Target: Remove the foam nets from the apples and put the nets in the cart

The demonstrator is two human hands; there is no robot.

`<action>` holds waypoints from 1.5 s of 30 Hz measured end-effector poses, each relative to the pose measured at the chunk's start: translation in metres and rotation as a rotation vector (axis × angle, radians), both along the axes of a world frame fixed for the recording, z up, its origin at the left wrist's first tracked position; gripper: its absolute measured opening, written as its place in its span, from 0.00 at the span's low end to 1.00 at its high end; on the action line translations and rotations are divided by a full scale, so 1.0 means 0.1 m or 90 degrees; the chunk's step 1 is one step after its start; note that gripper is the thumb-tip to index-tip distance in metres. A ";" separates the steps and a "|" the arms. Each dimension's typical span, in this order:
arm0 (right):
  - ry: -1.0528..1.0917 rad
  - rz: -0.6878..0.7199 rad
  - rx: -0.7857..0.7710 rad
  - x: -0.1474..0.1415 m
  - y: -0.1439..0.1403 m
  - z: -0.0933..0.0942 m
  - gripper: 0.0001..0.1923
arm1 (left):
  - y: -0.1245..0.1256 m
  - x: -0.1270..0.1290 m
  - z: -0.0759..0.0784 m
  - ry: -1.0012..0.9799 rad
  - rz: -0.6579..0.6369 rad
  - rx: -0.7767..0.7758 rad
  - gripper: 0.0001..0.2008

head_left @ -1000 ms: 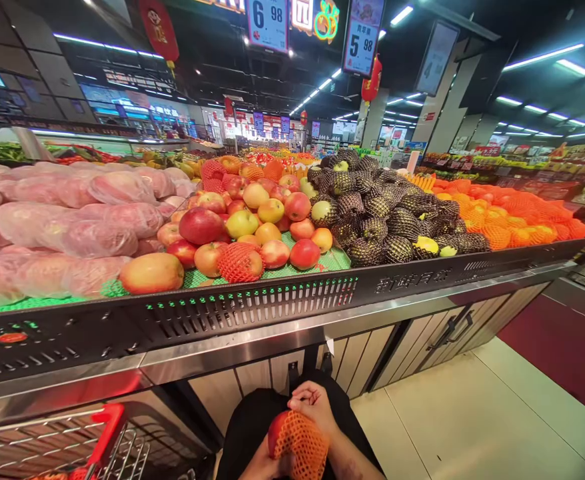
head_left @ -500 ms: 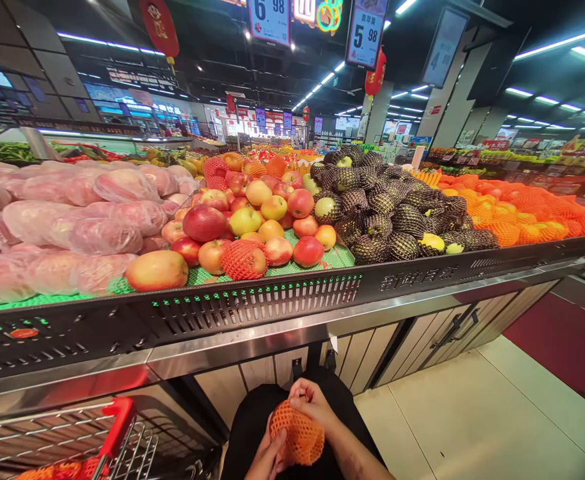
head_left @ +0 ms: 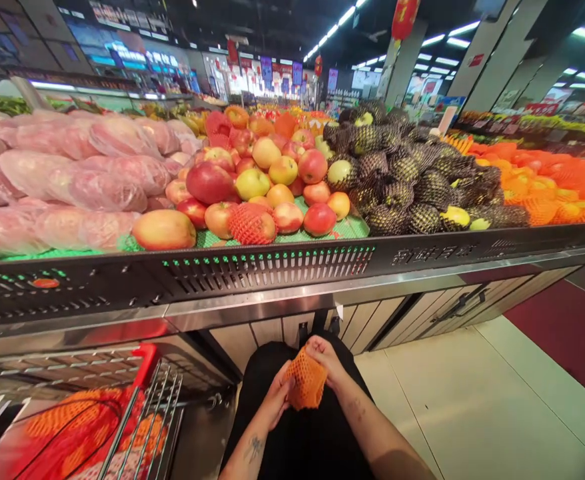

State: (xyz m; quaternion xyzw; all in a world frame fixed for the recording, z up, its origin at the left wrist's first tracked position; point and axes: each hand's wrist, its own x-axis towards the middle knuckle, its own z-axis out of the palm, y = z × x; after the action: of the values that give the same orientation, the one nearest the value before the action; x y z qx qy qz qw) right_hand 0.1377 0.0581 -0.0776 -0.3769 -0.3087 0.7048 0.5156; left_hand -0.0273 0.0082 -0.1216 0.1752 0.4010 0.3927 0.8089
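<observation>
In cart [head_left: 147,413]: netted fruit | hands: orange net sleeve [head_left: 306,385]

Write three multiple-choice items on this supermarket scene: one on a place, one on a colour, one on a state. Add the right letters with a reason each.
1. Where is the shopping cart?
A. To the person's left, below the display edge
B. Far right on the red floor
C. On top of the apples

2. What colour is the foam net in the hands?
A. Black
B. Orange
C. White

3. How is the foam net held?
A. It lies alone on the floor
B. One hand only, at arm's length
C. Both hands grip it close to the body

Answers:
1. A: the cart's red handle and wire basket show at lower left, under the display stand.
2. B: the mesh is plainly orange, unlike the black nets on the fruit farther right.
3. C: the left hand and the right hand both close on it before the dark clothing.
</observation>
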 end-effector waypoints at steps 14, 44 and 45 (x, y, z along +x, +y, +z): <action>0.028 0.138 0.001 0.06 0.04 0.04 0.30 | 0.08 0.00 0.14 -0.105 0.160 -0.118 0.31; -0.301 0.104 0.234 -0.10 -0.07 -0.11 0.58 | 0.12 0.03 0.15 -0.113 0.109 0.047 0.25; -0.302 0.095 0.235 -0.09 -0.08 -0.11 0.58 | 0.12 0.05 0.16 -0.104 0.109 0.058 0.26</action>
State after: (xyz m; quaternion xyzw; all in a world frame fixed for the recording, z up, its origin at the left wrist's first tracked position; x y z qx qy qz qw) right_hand 0.1285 0.0501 -0.0883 -0.4074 -0.5702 0.5650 0.4356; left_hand -0.0226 0.0203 -0.1052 0.1442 0.3291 0.4909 0.7937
